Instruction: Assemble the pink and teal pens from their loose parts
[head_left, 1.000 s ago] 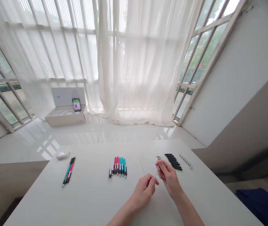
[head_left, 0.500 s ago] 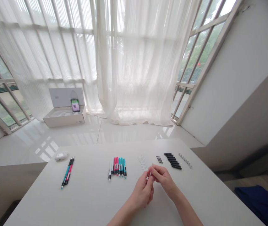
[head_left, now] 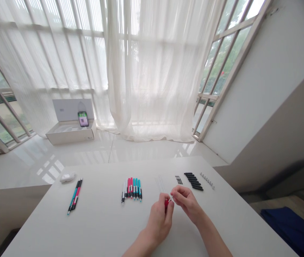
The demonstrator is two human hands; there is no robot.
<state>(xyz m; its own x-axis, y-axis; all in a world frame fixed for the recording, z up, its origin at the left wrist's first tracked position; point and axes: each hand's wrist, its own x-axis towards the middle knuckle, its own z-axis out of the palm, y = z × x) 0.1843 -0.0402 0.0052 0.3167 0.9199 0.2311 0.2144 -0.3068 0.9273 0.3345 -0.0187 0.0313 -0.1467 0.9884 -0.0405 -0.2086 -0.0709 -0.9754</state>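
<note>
The person's left hand is curling closed around a short, glossy red pen barrel, with only a sliver showing above the fingers, while the right hand is half closed, its fingertips pinching a thin pale rod right at the barrel's end (the fingers are hiding the join, so I cannot tell whether one is entering the other). The hands are probably working this close together because such slender parts need fingertip control. Both are hovering over a white tabletop, and just beyond them a fan of thin pale rods is lying with its ends toward the hands. Farther out, small dark pieces, black tapered tubes and tiny silver parts are lying in separate groups, seemingly sorted by kind for easy picking, beside a row of white, red and teal pens. Two more pens are lying near a white oval case. Beyond the table, an open white box is sitting on a glossy tile floor.
</note>
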